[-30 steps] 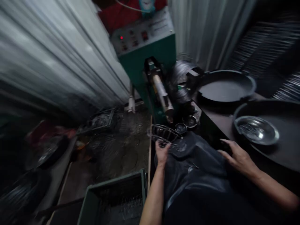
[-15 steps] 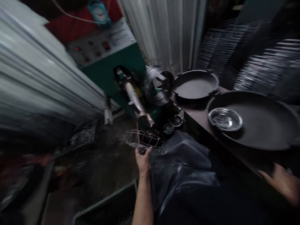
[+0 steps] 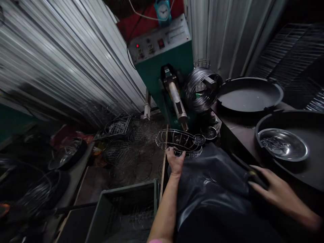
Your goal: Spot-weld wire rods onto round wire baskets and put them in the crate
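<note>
Corrugated metal sheeting walls a dim workshop, with a green machine (image 3: 167, 64) standing at the back, a red lamp lit on its grey control panel and a blue clock above it. Left hand (image 3: 175, 161) grips the near rim of an oval wire basket (image 3: 178, 143), fingers curled shut over the wire; the basket sits just below the machine's metal nozzle (image 3: 178, 107), over the far edge of the dark apron (image 3: 210, 182) on the person's lap. Right hand (image 3: 274, 193) rests at the near edge of the dark worktable (image 3: 235, 126), fingers partly closed on what looks like a dark tool handle (image 3: 249, 172); how firm that hold is I cannot tell. A wire coil (image 3: 202, 88) hangs on a spool just right of the nozzle. On the worktable: a large black round tray (image 3: 249, 96) at the far edge, a second black tray (image 3: 307, 168) at the right edge with a shiny steel bowl (image 3: 283, 144) in it holding small wire bits. Two small tins (image 3: 206, 134) sit by the machine's foot. Green crate (image 3: 126, 211) of wire parts on the floor at the near left. To do this well, judging by the pose: keep the basket rim level and steady under the nozzle, pinch at a wire junction so it can't twist, keep fingers clear of the nozzle tip.
</note>
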The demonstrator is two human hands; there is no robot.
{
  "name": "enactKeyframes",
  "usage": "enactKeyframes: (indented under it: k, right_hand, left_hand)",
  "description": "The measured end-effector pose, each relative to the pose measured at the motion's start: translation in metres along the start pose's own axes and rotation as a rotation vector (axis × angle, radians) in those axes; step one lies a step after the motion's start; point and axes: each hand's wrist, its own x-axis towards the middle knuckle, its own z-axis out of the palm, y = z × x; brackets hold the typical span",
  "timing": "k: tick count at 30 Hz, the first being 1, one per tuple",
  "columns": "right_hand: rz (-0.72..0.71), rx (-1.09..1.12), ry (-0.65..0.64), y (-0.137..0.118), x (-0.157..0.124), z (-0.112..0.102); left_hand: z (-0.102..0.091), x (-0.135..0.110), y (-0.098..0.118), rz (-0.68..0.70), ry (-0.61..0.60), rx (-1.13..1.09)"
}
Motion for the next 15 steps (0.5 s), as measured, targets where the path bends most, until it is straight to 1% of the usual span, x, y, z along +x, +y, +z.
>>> enactKeyframes:
  k: [1,2,3,5,7,8,9,10,12,13,14,15]
  right_hand:
    - [-0.052,0.028,-0.038,-0.015,0.013,0.0]
    - [-0.11,0.038,-0.029,-0.031,0.027,0.0]
    - [-0.158,0.044,-0.004,-0.047,0.041,-0.001]
    - [-0.231,0.062,0.086,-0.073,0.063,-0.001]
    - [-0.29,0.087,0.232,-0.087,0.075,0.004]
    - [-0.319,0.083,0.283,-0.089,0.078,0.01]
    - [-0.342,0.06,0.297,-0.088,0.08,0.017]
    - [-0.357,0.021,0.271,-0.084,0.08,0.024]
    - [-0.346,-0.069,0.133,-0.077,0.08,0.036]
    - [-0.319,-0.095,0.067,-0.075,0.079,0.038]
    - [-0.292,-0.099,0.043,-0.075,0.078,0.036]
    - [-0.276,-0.084,0.054,-0.076,0.077,0.032]
  left_hand:
    - [0.0,0.0,0.001,0.012,-0.002,0.008]
    - [0.0,-0.001,0.001,0.021,-0.005,0.016]
    - [0.0,-0.001,0.001,0.027,-0.007,0.023]
    - [-0.002,0.0,0.001,0.037,-0.004,0.043]
    - [-0.003,0.0,0.0,0.05,0.006,0.076]
    - [-0.004,-0.001,-0.001,0.06,0.012,0.092]
    - [-0.004,-0.001,-0.002,0.072,0.015,0.104]
    - [-0.004,-0.002,-0.003,0.089,0.011,0.114]
    - [-0.005,-0.003,-0.004,0.128,-0.02,0.125]
    - [-0.005,-0.003,-0.005,0.135,-0.025,0.129]
    - [-0.005,-0.003,-0.005,0.131,-0.014,0.132]
    - [-0.005,-0.002,-0.006,0.118,0.006,0.134]
